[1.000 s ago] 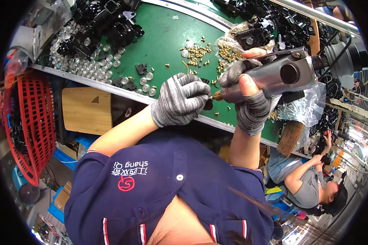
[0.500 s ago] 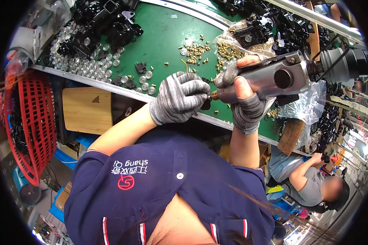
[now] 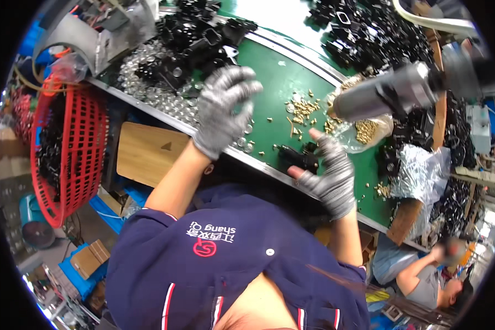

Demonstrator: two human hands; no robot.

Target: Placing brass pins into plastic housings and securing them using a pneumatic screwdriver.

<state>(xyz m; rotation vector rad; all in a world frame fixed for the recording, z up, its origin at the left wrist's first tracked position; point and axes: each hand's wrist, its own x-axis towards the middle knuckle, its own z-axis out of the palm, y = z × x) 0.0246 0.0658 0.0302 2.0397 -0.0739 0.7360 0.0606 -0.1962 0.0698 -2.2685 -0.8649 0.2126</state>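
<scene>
My left hand point(image 3: 224, 110), in a grey striped glove, is raised over the near side of the table with its fingers stretched out, a little blurred. It is beside a pile of black plastic parts point(image 3: 190, 52) and loose clear-and-silver round pieces point(image 3: 157, 91). Fingertips bare, my right hand point(image 3: 334, 173) wears the same kind of glove, thumb and forefinger spread apart. A black part point(image 3: 298, 158) lies between that thumb and forefinger at the table edge; whether they touch it I cannot tell. Beyond the right hand, a grey power screwdriver point(image 3: 388, 92) hangs, blurred, out of my grasp.
Brass screws point(image 3: 302, 109) lie scattered on the green table point(image 3: 269, 82), with more in a plastic bag point(image 3: 366, 132). A red basket point(image 3: 85, 148) of black parts stands left, beside a wooden stool point(image 3: 148, 154). At lower right is another person point(image 3: 423, 280).
My right hand has let go of the screwdriver, which now hangs farther off. My left hand has moved away toward the black pile, its fingers opened. The black part now lies on the table.
</scene>
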